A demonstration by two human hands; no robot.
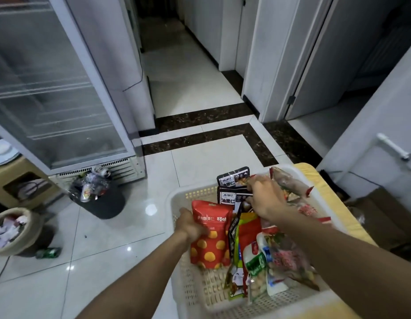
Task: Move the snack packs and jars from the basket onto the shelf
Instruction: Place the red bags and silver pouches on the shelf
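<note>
Glass-door white cabinet (50,88) fills 10 o'clock, its wire shelves bare as far as we can see through the glass.

White perforated plastic basket (190,286) sits at 5 o'clock on a yellow surface (351,217), and all the task goods are inside it. We can pick out no jars, only packs.

Loose heap of clear and red film snack bags (280,256) lies along the basket's 3 o'clock side.

Red stand-up pouch with yellow dots (213,249) stands at the 9 o'clock side. Two black foil packs (230,199) stand at 12 o'clock.

Left hand (190,226) grips the red pouch by its left edge, fingers curled round it.

Right hand (264,199) is over the black packs, fingers bent down onto them. We cannot tell whether it has a pinch.

Handling, in our judgement: light, soft, crinkly film, slippery and likely to sag. We should take each pack by its sealed top strip or side seam and not squeeze the middle, as the contents may crush.
</note>
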